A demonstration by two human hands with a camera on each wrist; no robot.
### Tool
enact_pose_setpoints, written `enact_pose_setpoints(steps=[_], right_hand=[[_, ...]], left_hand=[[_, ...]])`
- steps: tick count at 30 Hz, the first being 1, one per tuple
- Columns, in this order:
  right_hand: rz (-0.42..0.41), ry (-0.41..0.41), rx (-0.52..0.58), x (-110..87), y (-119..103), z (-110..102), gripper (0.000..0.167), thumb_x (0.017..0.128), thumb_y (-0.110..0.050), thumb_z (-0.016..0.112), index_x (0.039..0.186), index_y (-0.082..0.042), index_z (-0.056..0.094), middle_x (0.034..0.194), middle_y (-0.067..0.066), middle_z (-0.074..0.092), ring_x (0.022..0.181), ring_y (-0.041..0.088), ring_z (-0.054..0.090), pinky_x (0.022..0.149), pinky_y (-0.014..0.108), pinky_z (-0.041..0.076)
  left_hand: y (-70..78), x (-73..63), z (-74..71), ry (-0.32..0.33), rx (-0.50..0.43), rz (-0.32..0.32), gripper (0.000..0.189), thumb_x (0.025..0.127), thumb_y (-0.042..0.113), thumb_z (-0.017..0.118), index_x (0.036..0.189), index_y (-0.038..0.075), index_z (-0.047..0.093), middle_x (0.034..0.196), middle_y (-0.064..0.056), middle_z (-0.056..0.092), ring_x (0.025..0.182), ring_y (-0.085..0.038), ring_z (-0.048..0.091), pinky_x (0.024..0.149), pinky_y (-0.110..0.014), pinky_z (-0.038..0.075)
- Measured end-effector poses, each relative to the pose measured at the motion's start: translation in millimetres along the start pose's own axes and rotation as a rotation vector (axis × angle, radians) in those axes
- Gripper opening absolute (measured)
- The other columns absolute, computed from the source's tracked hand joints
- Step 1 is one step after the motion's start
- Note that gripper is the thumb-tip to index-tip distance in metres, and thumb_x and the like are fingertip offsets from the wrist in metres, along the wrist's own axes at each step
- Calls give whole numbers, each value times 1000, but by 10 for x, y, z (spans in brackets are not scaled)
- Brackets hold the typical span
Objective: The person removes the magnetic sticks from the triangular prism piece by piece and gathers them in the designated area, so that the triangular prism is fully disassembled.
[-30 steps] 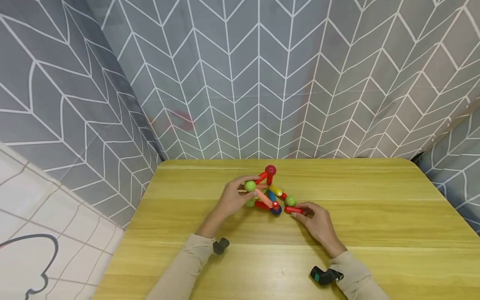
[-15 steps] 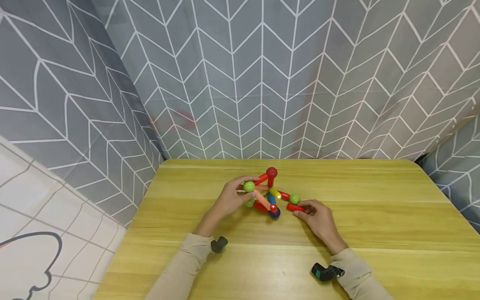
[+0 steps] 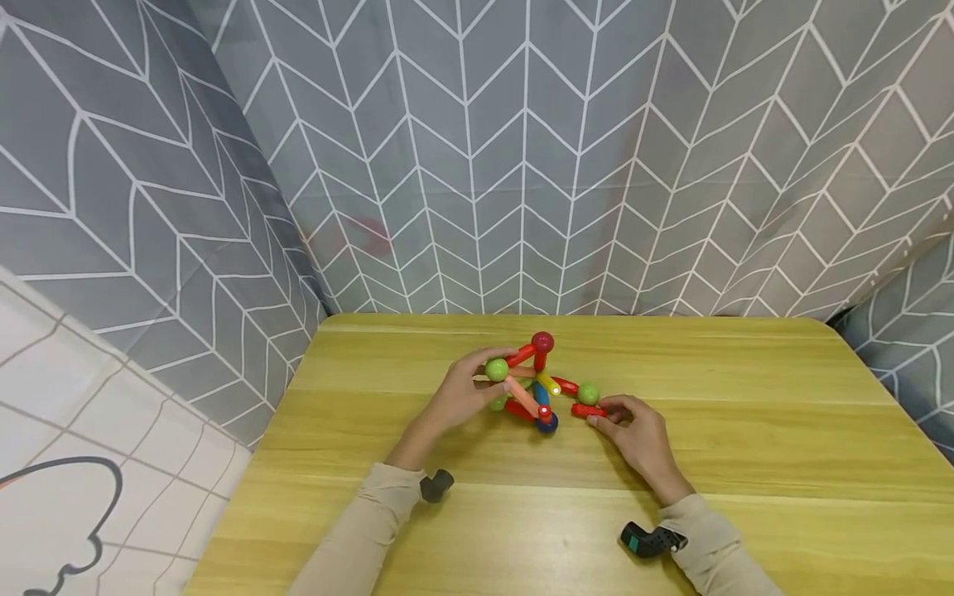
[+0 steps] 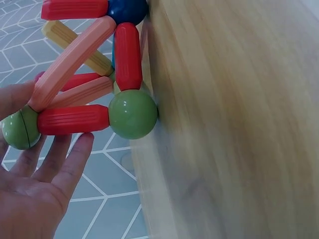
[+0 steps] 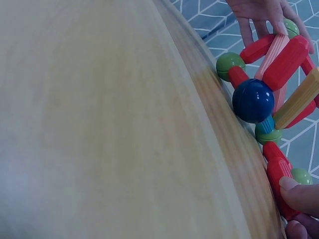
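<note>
In the head view my left hand (image 3: 465, 389) grips the upper green ball (image 3: 496, 369) of a magnetic stick-and-ball frame, thumb in front and fingers behind. A blue ball (image 5: 253, 101), a dark red ball (image 3: 542, 342), a lower green ball (image 4: 133, 114) and red, pink, blue and yellow sticks (image 3: 548, 383) make up that frame. From its right side a red stick (image 3: 566, 386) runs out to another green ball (image 3: 589, 393). My right hand (image 3: 637, 439) pinches a second red stick (image 5: 280, 186) right beside that ball, low over the table.
The wooden table (image 3: 477, 513) extends around both hands. A grey patterned curtain (image 3: 477, 165) hangs behind its back edge. Dark wrist devices (image 3: 650, 542) are strapped at both sleeves.
My right hand, with the pinched red stick, has shifted slightly right, and the outer green ball has swung a little away from the frame. The left hand keeps its grip.
</note>
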State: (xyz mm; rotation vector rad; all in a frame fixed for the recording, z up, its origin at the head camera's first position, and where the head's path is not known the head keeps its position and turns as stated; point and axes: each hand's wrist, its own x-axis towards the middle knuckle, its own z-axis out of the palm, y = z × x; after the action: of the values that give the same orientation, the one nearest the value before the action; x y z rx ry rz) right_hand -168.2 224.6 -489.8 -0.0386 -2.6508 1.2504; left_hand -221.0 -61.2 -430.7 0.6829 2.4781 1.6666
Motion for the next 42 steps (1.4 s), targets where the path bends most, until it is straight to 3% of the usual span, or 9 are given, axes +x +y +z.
enact_pose_setpoints(steps=[5,12,17,22,25,29,34,39,42], right_hand=[[23,5,5,0,2,-7,30,83,-14,82,109,-3,73,95,13,73,76,4,58,68,15,48],[54,-10,19,2,17,-18,33,84,-15,82,113,-3,72,101,14,74,78,3,60,69,14,50],[53,11,34,-13,4,-42,32,85,-16,81,113,-3,71,101,14,74,78,1,61,69,14,51],[42,31,41,-16,-13,-61,30,88,-16,78,112,-1,71,99,15,73,80,6,64,68,14,51],[35,44,43,-11,-14,-68,27,90,-17,77,111,-1,71,96,16,73,80,10,65,65,14,52],[38,56,45,-6,-21,-84,25,91,-16,75,110,0,71,96,18,73,79,11,64,61,16,53],[17,48,56,0,-72,-122,24,93,-13,73,112,1,71,99,19,73,85,19,67,67,13,52],[-68,63,62,24,-197,-184,22,93,-10,71,112,2,70,105,19,74,93,29,72,72,7,50],[-99,58,79,43,-326,-214,24,93,-11,72,113,1,70,109,17,74,94,15,71,75,6,50]], left_hand=[[16,6,-14,-50,5,-23,56,91,9,73,141,26,57,147,0,56,137,-28,51,109,-54,47],[41,33,-51,-122,2,-44,56,95,21,68,148,21,50,151,0,52,140,-27,47,112,-54,43],[57,72,34,-55,49,-73,51,98,29,65,146,18,52,146,-7,56,120,-26,55,100,-44,49],[50,80,60,0,76,-79,49,96,22,69,143,12,55,144,-11,59,118,-25,57,102,-40,51],[47,79,48,13,57,-90,46,94,17,71,138,10,59,136,-13,63,105,-25,64,89,-35,57],[60,89,21,17,53,-93,40,93,14,70,133,10,63,129,-13,66,98,-20,61,80,-25,53],[55,79,-9,38,56,-99,35,93,9,69,128,8,65,120,-13,68,90,-18,59,72,-22,49],[38,62,-20,51,73,-107,29,95,18,68,123,11,68,114,-9,70,94,-18,57,78,-25,47],[33,54,-28,47,82,-106,28,96,23,68,121,12,69,113,-7,70,97,-18,57,81,-26,47]])
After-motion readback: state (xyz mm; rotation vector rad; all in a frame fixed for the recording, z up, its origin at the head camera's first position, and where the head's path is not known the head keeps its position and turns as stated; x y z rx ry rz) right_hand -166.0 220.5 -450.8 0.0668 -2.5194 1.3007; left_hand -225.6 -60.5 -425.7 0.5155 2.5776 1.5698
